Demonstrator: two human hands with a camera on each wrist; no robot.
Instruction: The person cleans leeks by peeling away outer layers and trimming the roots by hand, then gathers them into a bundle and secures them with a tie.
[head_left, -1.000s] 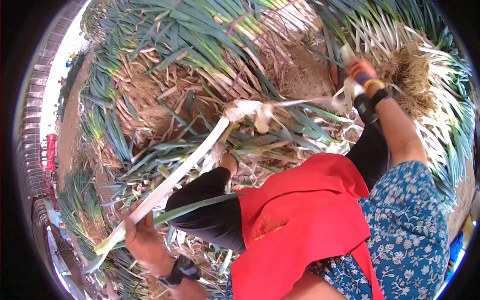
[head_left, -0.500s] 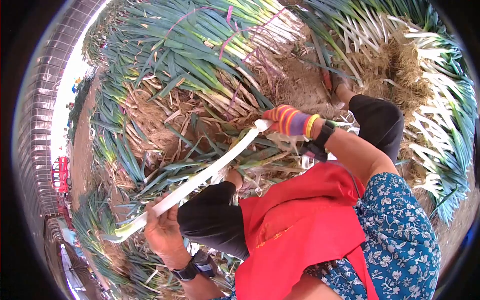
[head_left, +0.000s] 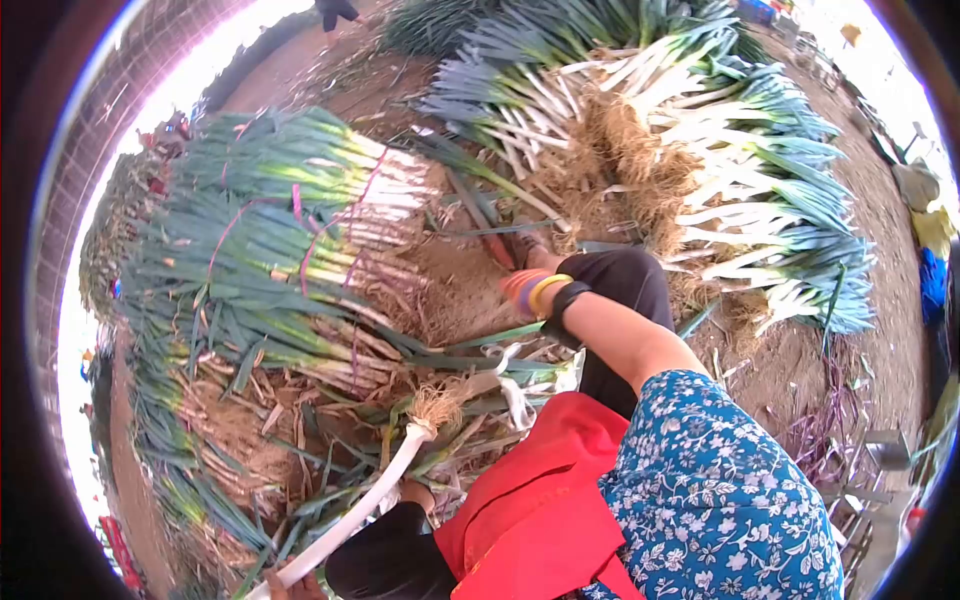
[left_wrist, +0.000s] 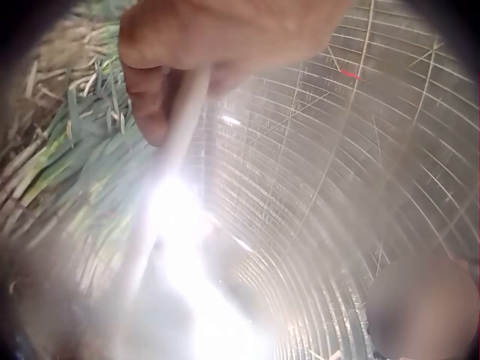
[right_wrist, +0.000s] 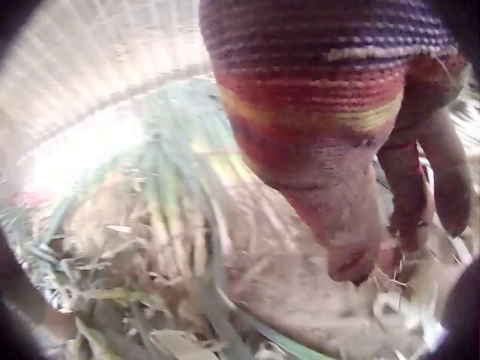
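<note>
My bare left hand (left_wrist: 225, 37) grips a leek (left_wrist: 187, 112) by its white stalk, fingers curled round it in the left wrist view. In the head view the leek (head_left: 375, 490) slants up from the lower left, its bushy roots (head_left: 435, 405) at the upper end. Only part of the left hand (head_left: 300, 585) shows at the bottom edge there. My right hand, in a striped knitted glove (right_wrist: 322, 135), hangs with fingers loosely extended downward and nothing visibly held. In the head view this hand (head_left: 525, 292) is out over the ground by a foot (head_left: 535, 250), apart from the leek.
Tied bundles of leeks (head_left: 300, 260) are piled at the left. A wide fan of loose leeks (head_left: 740, 190), roots inward, lies at the upper right. Peeled skins and leaves (head_left: 515, 385) litter the ground by my knees. A red apron (head_left: 540, 490) covers my lap.
My right hand went from beyond the roots to the leek's upper end, then moved away from it. The left hand keeps its grip on the leek. The head view has swung to the right.
</note>
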